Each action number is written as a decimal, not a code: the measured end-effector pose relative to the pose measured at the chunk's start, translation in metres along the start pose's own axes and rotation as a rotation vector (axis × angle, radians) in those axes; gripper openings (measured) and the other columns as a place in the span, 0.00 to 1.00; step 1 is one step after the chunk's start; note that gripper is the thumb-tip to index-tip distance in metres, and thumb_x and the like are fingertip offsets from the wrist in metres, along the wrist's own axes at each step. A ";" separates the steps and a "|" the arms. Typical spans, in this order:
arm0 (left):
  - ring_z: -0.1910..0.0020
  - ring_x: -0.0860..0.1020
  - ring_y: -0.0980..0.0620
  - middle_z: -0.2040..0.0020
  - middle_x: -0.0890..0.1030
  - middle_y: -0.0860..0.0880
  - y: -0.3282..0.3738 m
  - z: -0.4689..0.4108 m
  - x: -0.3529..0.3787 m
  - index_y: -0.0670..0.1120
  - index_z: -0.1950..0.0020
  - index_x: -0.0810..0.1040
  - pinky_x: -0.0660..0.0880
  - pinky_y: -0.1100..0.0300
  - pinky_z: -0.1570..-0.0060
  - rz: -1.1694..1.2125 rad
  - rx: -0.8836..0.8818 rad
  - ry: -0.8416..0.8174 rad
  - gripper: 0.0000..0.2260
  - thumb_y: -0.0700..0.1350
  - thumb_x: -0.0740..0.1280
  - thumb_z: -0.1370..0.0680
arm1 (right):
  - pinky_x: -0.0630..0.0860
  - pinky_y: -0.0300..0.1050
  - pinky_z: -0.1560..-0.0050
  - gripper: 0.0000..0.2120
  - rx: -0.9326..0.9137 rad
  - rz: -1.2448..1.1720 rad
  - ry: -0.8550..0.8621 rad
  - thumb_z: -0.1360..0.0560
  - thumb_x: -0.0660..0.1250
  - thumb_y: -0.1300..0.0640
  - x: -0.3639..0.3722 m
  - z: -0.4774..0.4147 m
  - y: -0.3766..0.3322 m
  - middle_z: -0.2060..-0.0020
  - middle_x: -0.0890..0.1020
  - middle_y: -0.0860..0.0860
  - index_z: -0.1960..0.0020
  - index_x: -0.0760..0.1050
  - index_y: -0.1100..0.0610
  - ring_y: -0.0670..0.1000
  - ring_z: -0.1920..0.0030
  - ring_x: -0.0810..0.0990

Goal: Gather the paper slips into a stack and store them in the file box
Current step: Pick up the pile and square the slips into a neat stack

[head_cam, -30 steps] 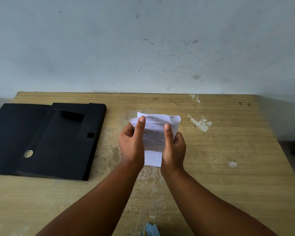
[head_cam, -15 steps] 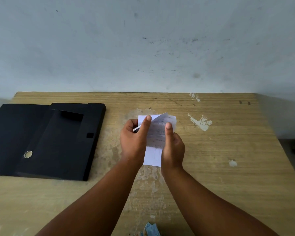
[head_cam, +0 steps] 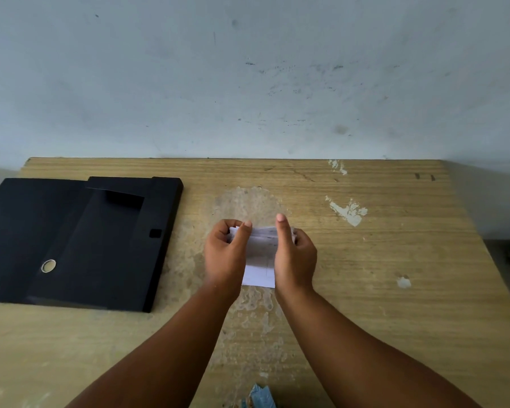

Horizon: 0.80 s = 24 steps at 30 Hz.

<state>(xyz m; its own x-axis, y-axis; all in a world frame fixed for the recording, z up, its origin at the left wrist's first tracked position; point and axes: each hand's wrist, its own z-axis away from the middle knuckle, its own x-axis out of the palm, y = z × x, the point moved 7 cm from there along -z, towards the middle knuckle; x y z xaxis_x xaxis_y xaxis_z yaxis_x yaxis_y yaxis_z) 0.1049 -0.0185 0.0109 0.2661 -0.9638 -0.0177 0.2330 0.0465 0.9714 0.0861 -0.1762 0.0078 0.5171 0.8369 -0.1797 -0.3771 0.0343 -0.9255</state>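
Note:
A small stack of white paper slips (head_cam: 259, 260) with faint print is held between both hands above the middle of the wooden table (head_cam: 395, 275). My left hand (head_cam: 226, 254) grips its left edge, thumb on top. My right hand (head_cam: 295, 257) grips its right edge, thumb pointing up. The top edges of the slips are pressed down level between the thumbs. The black file box (head_cam: 100, 245) lies open and flat at the table's left, its lid (head_cam: 21, 231) spread out to the left, with nothing visible inside.
A pale wall (head_cam: 248, 83) rises directly behind the table's far edge. White chipped spots (head_cam: 348, 212) mark the wood to the right of the hands. A small blue crumpled scrap (head_cam: 259, 397) sits at the near table edge. The table's right edge drops off near a dark object.
The slips stood fanned and tall above my thumbs before; now their tops are squared down between my hands. Both hands stayed in the same spot.

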 end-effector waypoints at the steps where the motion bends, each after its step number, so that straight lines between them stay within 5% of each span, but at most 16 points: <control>1: 0.64 0.79 0.56 0.63 0.81 0.52 -0.004 0.000 -0.001 0.51 0.59 0.79 0.74 0.61 0.67 0.015 -0.020 -0.001 0.09 0.56 0.70 0.27 | 0.72 0.41 0.68 0.25 0.009 -0.012 0.005 0.25 0.66 0.36 0.000 -0.002 0.004 0.68 0.80 0.49 0.62 0.76 0.59 0.49 0.66 0.81; 5: 0.64 0.78 0.57 0.64 0.80 0.52 -0.015 0.001 -0.005 0.43 0.56 0.78 0.74 0.59 0.63 0.061 -0.065 -0.010 0.17 0.57 0.67 0.24 | 0.72 0.40 0.65 0.16 -0.009 -0.087 -0.034 0.22 0.64 0.43 0.000 -0.001 0.011 0.68 0.82 0.44 0.60 0.79 0.53 0.38 0.67 0.79; 9: 0.69 0.77 0.64 0.67 0.80 0.57 -0.016 0.005 -0.001 0.42 0.57 0.78 0.73 0.71 0.70 0.041 -0.026 -0.038 0.20 0.59 0.64 0.21 | 0.76 0.49 0.57 0.23 -0.019 -0.142 -0.111 0.28 0.56 0.32 0.003 0.005 0.012 0.61 0.83 0.47 0.56 0.78 0.49 0.53 0.56 0.82; 13: 0.60 0.79 0.59 0.58 0.83 0.48 -0.011 0.008 0.003 0.46 0.52 0.80 0.75 0.67 0.60 0.004 0.070 -0.136 0.20 0.61 0.59 0.20 | 0.75 0.32 0.59 0.26 -0.156 -0.121 -0.221 0.29 0.55 0.30 0.003 0.008 0.011 0.59 0.83 0.37 0.48 0.74 0.50 0.38 0.58 0.80; 19: 0.43 0.82 0.46 0.41 0.82 0.44 -0.023 0.011 -0.001 0.49 0.34 0.73 0.81 0.51 0.46 -0.030 -0.003 -0.440 0.21 0.54 0.70 0.24 | 0.77 0.35 0.50 0.22 -0.279 0.074 -0.416 0.29 0.63 0.53 -0.004 0.012 0.032 0.45 0.81 0.45 0.36 0.67 0.48 0.42 0.46 0.82; 24: 0.47 0.83 0.58 0.44 0.84 0.54 -0.025 0.006 -0.010 0.49 0.33 0.76 0.80 0.62 0.52 -0.403 0.108 -0.344 0.16 0.39 0.70 0.20 | 0.75 0.28 0.56 0.15 -0.357 0.277 -0.350 0.21 0.63 0.61 -0.010 0.007 0.038 0.52 0.82 0.41 0.40 0.68 0.44 0.37 0.51 0.81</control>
<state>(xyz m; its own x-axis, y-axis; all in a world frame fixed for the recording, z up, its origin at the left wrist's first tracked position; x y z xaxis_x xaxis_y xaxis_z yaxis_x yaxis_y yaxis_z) 0.0909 -0.0120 -0.0118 -0.1509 -0.9307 -0.3331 0.1511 -0.3547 0.9227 0.0614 -0.1792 -0.0230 0.1277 0.9216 -0.3664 -0.1482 -0.3476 -0.9259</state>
